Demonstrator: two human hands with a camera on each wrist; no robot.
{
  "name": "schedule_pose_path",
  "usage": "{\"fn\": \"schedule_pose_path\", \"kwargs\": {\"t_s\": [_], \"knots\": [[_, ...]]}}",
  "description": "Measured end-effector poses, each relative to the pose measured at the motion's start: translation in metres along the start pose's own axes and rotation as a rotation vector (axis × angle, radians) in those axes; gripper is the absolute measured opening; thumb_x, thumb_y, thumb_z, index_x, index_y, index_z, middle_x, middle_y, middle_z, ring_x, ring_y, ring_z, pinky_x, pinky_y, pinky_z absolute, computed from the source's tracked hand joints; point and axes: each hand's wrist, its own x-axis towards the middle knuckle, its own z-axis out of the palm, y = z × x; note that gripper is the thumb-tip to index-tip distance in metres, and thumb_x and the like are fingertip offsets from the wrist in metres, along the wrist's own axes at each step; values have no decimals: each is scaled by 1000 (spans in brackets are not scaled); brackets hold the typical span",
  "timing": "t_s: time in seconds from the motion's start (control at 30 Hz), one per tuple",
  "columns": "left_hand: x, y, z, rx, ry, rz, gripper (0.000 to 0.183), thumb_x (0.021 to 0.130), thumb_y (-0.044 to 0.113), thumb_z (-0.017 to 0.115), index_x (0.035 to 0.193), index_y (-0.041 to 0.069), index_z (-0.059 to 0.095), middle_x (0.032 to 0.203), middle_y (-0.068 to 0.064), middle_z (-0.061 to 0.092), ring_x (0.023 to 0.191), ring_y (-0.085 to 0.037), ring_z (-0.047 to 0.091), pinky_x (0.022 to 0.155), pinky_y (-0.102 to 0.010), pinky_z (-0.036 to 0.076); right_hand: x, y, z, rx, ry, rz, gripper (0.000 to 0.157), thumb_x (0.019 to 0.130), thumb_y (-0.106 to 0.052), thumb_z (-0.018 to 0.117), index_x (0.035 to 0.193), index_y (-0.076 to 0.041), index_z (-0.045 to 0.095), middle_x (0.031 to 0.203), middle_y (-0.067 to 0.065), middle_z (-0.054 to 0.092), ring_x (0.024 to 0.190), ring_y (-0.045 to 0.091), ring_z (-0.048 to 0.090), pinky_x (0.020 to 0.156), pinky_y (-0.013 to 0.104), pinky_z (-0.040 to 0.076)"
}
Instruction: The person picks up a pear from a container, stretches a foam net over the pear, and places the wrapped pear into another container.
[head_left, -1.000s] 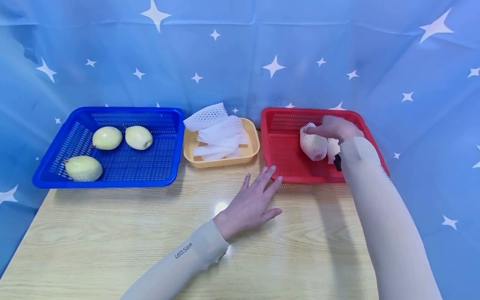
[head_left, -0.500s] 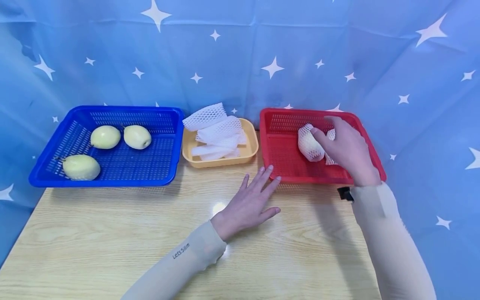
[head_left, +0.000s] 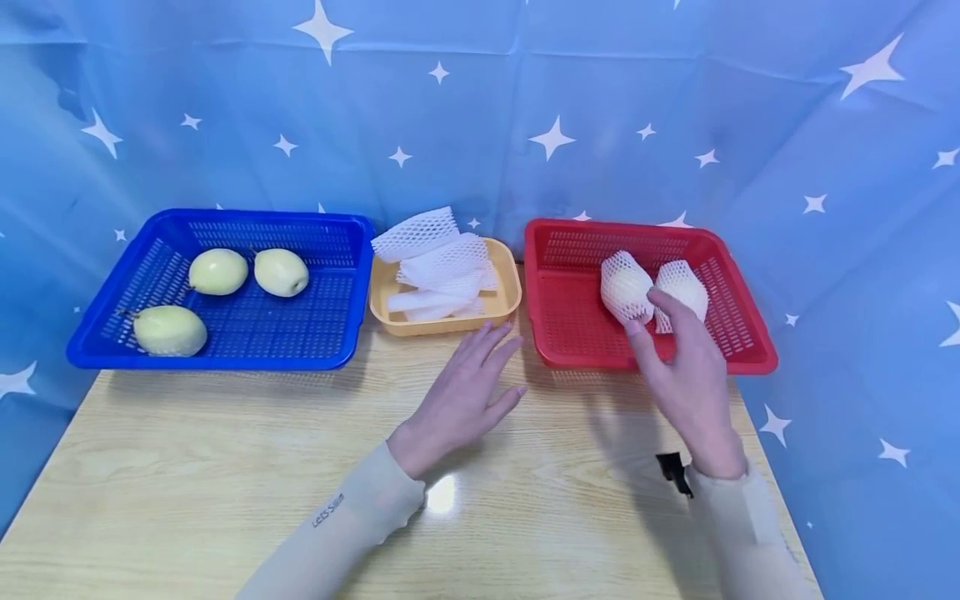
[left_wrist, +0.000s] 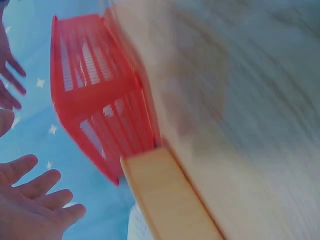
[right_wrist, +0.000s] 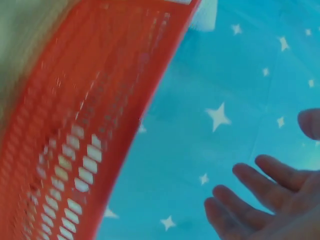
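Two pale pears in white foam nets, a left one (head_left: 626, 286) and a right one (head_left: 684, 292), lie side by side in the red basket (head_left: 558, 360). My right hand (head_left: 690, 383) is above the basket's front rim, fingers relaxed and holding nothing; it partly covers the right wrapped pear. Over the table, just in front of the yellow tray (head_left: 442, 325), my left hand (head_left: 461, 392) has its fingers extended and nothing in them. Several white foam net sleeves (head_left: 442, 262) are heaped in that tray. In the left wrist view, the left hand (left_wrist: 35, 200) appears apart from the red basket.
At the left stands a blue basket (head_left: 225, 365) with three bare pears, one of them near its front left corner (head_left: 170, 331). A blue star-patterned cloth (head_left: 465, 100) hangs behind the wooden table (head_left: 225, 467). A small black object (head_left: 672, 473) is at my right wrist.
My right hand has let go of the wrapped pear and drawn back toward the basket's front rim. The left hand has moved left, away from the red basket, toward the yellow tray.
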Motion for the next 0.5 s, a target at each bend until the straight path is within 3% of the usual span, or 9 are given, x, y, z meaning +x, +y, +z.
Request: {"fn": "schedule_pose_path", "kwargs": {"t_s": [0.13, 0.23, 0.33, 0.5], "knots": [[-11, -12, -18, -12, 79, -34, 58, 103, 32, 63, 151, 4, 48, 160, -16, 42, 153, -37, 29, 127, -42, 15, -21, -10, 17, 43, 60, -80, 49, 100, -25, 66, 144, -3, 58, 144, 16, 60, 133, 37, 54, 107, 58, 42], [-20, -24, -33, -7, 134, -74, 57, 103, 31, 63, 150, 3, 49, 158, -17, 44, 151, -38, 31, 127, -45, 18, -32, -21, 35, 79, 68, -189, 47, 99, -23, 66, 141, -1, 60, 145, 14, 60, 135, 36, 53, 113, 50, 40], [-29, -37, -49, 9, 184, -110, 57, 102, 28, 64, 150, 2, 48, 157, -18, 46, 150, -39, 33, 125, -51, 22, -39, -34, 56, 82, 0, -303, 50, 103, -33, 61, 140, 1, 60, 147, 15, 58, 139, 36, 50, 118, 46, 37], [-47, -62, -77, 46, 277, -167, 56, 100, 24, 67, 148, -1, 51, 154, -21, 49, 148, -41, 36, 122, -57, 27, -41, -61, 94, 44, -197, -470, 61, 107, -46, 47, 142, 3, 56, 149, 18, 55, 142, 37, 46, 118, 53, 36]]}}
